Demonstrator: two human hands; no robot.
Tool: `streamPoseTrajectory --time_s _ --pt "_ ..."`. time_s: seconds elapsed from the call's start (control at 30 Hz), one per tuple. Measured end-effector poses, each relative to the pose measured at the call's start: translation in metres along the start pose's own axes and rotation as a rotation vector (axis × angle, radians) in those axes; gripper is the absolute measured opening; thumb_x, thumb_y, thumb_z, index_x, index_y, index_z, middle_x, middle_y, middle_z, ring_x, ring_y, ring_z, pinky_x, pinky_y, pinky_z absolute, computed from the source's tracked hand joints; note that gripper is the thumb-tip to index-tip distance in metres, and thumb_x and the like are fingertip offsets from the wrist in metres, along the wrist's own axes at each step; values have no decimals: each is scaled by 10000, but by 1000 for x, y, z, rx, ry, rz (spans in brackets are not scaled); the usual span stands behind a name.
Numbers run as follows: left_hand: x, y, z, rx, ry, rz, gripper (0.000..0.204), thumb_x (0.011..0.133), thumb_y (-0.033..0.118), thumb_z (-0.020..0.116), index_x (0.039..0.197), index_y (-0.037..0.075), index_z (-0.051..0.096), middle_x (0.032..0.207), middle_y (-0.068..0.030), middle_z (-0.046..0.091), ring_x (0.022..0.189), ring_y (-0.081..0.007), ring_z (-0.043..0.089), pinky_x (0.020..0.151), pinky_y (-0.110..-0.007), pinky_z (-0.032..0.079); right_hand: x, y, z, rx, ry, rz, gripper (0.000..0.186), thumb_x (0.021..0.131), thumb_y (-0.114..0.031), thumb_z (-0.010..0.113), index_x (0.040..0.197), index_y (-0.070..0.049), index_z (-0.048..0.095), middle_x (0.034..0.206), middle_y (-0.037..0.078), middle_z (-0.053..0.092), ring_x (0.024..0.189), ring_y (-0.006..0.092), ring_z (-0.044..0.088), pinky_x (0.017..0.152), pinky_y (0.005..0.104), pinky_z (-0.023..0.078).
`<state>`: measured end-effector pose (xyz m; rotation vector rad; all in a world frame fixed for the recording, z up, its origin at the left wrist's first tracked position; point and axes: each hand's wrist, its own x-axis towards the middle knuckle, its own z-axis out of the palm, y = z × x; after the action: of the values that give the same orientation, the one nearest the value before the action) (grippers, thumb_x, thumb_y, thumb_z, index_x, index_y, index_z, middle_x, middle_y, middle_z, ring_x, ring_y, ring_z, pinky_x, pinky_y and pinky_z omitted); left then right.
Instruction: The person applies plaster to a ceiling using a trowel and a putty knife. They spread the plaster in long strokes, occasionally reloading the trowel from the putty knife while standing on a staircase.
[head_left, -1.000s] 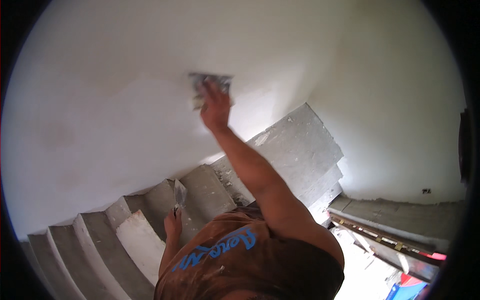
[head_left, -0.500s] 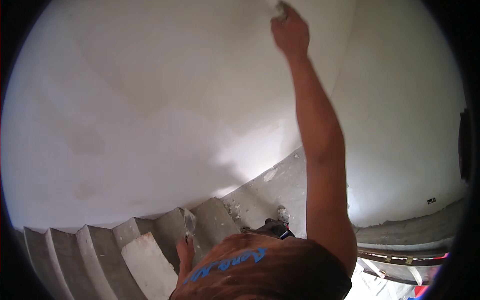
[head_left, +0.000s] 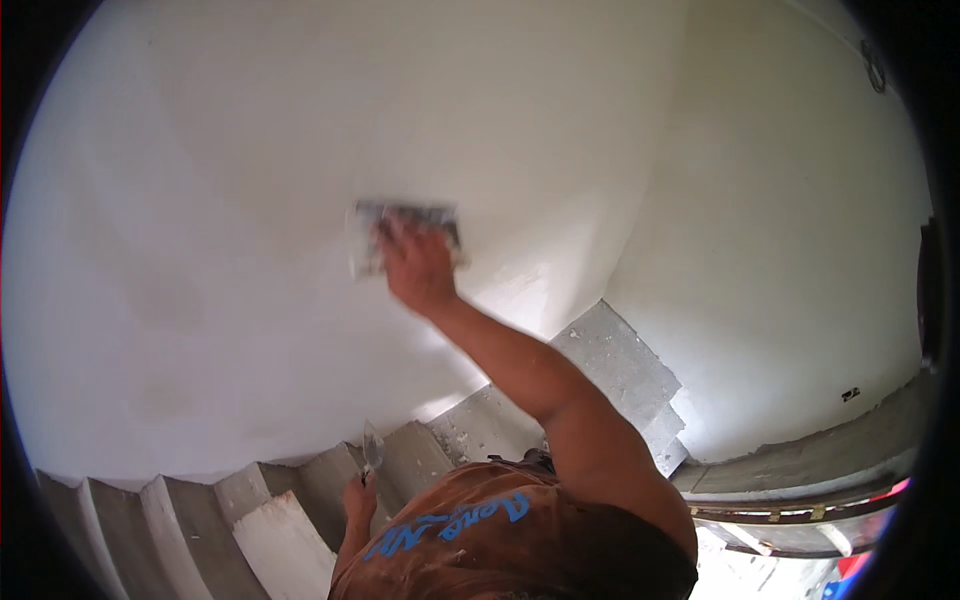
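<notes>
My right hand (head_left: pixel 418 270) is raised in front of the pale wall (head_left: pixel 250 160), fingers closed round a rectangular plastering trowel (head_left: pixel 448 216). The trowel is dark along its top with pale sides, and motion blurs it. It appears to lie against the wall surface, though exact contact is hard to see. Low down near the stairs, my left hand (head_left: pixel 360 494) grips a small pointed trowel (head_left: pixel 373 448) with its blade up. Its handle is mostly hidden in the fingers.
Bare concrete steps (head_left: pixel 190 520) run along the wall's foot at lower left, with a whitish board (head_left: pixel 285 545) lying across them. A rough grey landing (head_left: pixel 620 365) sits in the corner at right. Beyond it are a curved ledge (head_left: pixel 800 455) and a small wall box (head_left: pixel 850 394).
My right hand has come down and left from high on the wall, bringing the plastering trowel into full view. My left hand has barely shifted. The view has turned slightly, showing more landing.
</notes>
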<state>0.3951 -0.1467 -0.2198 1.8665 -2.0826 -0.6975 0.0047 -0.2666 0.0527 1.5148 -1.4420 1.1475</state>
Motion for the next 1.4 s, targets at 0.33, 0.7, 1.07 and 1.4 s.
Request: streamPoseTrajectory --time_s 0.33,0.7,1.07,1.4 --pt "-12 25 13 -246 110 -74 328 935 283 599 954 -42 638 820 -243 657 762 -414 652 677 -479 478 199 151 -172 -56 261 20 417 885 -128 569 1298 -166 607 1246 109 650 1123 323 614 972 404 496" --pt "-45 15 84 -412 192 -323 340 930 287 597 866 -42 655 711 -178 657 642 -328 639 638 -453 475 129 195 -74 -234 50 125 519 836 -71 560 1344 -179 557 1382 62 557 1240 300 533 983 426 497" --pt "13 78 62 -424 189 -62 290 957 251 583 903 -30 631 699 -152 649 612 -284 623 619 -406 475 84 177 -129 30 -97 135 494 870 -63 581 1339 -220 577 1282 77 632 1130 281 623 957 383 518" --pt "-39 23 103 -526 210 -260 233 956 198 589 873 -18 609 638 -72 572 580 -172 561 540 -375 455 145 281 -96 -28 123 280 508 810 -91 639 1305 -199 592 1227 108 650 1089 320 634 913 405 526"
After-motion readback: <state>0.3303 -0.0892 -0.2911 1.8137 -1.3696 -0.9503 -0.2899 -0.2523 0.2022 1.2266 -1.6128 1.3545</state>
